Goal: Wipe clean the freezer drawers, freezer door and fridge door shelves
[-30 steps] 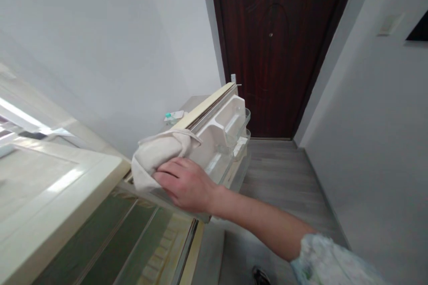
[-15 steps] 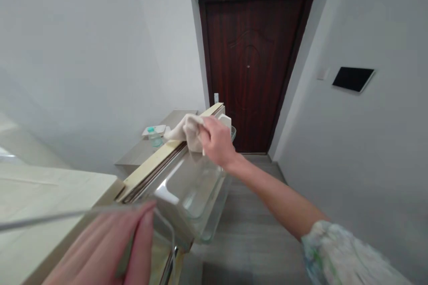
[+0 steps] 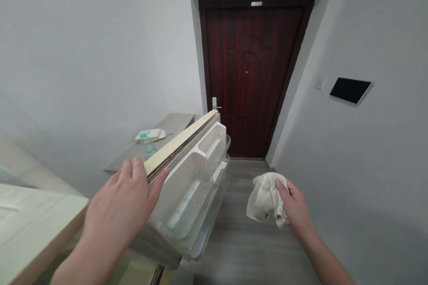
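Observation:
In the head view the refrigerator door (image 3: 182, 140) stands swung out, with its pale top edge and clear plastic inner bins (image 3: 190, 209) showing. My left hand (image 3: 125, 200) grips the near end of that top edge, fingers over the outer side and thumb on the inner side. Away to the right of the bins, my right hand (image 3: 292, 200) is closed on a crumpled white cloth (image 3: 267, 196), which hangs in the air above the floor. The cloth touches neither the door nor the bins.
Behind the refrigerator door is a grey tabletop (image 3: 177, 120) with a clear bottle (image 3: 148, 144) and a white plate (image 3: 150, 134). The refrigerator top (image 3: 36, 222) is at lower left. A dark red entrance door (image 3: 250, 89) lies ahead. A black wall panel (image 3: 350, 90) hangs right.
My right hand has drawn the cloth off the refrigerator door's top edge, right and down. My left hand has let go of a thin grey strand and taken hold of the door edge.

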A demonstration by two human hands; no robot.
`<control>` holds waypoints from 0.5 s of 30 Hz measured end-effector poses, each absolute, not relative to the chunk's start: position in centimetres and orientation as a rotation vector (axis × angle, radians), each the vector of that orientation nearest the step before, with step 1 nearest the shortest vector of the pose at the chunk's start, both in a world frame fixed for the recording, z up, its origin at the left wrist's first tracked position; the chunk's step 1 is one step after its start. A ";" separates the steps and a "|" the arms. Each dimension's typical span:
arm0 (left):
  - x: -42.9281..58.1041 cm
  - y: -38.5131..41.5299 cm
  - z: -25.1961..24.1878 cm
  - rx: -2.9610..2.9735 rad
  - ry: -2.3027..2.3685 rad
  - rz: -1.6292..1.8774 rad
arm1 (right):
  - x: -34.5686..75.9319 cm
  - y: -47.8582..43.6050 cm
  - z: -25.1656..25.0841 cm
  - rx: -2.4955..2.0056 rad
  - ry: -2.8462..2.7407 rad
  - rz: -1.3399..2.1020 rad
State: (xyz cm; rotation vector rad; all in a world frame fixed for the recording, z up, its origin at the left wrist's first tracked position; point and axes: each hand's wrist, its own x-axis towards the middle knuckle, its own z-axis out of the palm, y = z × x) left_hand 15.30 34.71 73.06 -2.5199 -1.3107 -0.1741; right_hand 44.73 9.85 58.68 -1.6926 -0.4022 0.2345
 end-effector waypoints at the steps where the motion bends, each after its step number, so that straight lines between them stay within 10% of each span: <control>1: 16.0 34.9 72.8 -2.490 -1.316 -0.116 | 44.6 8.9 57.5 -1.717 -0.363 0.272; 15: 15.4 36.1 72.6 -2.637 -1.341 -0.120 | 35.7 7.9 56.4 -1.795 -0.510 0.295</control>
